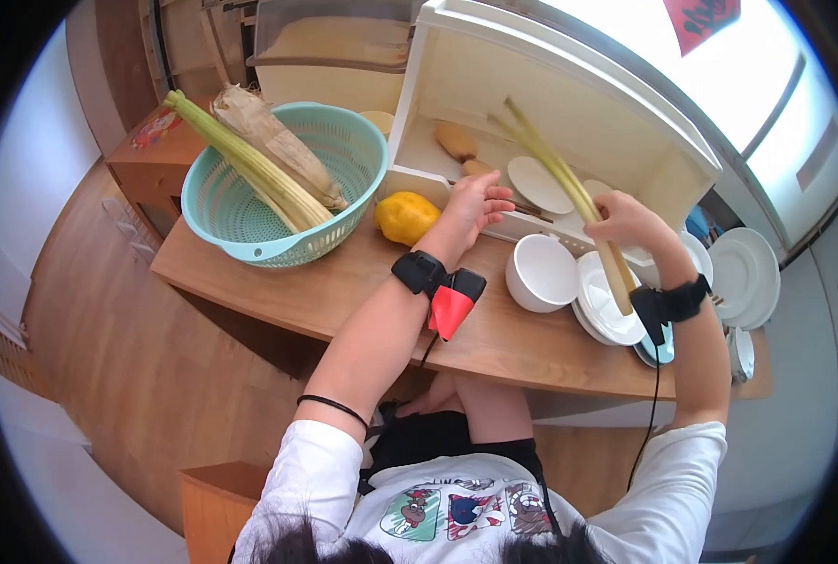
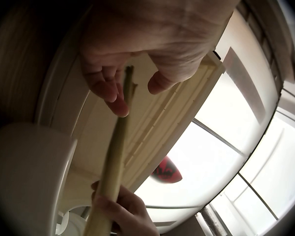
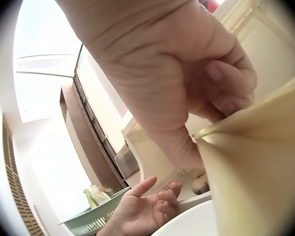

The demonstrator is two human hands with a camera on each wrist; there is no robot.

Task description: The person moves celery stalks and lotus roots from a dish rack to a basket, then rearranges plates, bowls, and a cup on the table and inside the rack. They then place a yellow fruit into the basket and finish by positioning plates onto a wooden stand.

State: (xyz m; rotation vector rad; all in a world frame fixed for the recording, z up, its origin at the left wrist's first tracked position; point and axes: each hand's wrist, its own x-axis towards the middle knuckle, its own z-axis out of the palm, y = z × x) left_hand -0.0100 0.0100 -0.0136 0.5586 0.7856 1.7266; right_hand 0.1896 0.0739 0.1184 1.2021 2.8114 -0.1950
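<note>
My right hand (image 1: 623,222) grips a pale yellow-green celery stalk (image 1: 558,167) above the white dishes. Its wide pale base points down toward me, and its thin end leans up and away over the white bin. Close up in the right wrist view, the broad base of the celery fills the lower right corner. My left hand (image 1: 476,205) is held palm up at the bin's front edge, fingers loosely bent and holding nothing. In the left wrist view the stalk's thin end overlaps the gap between thumb and fingers.
A teal colander (image 1: 240,246) holds a bunch of celery (image 1: 250,169) and a husk-wrapped bundle (image 1: 273,141). Beside it lies a yellow fruit (image 1: 407,218). A white bowl (image 1: 543,274) and stacked plates (image 1: 607,305) stand at right. The white bin (image 1: 550,70) contains brown roots (image 1: 456,141).
</note>
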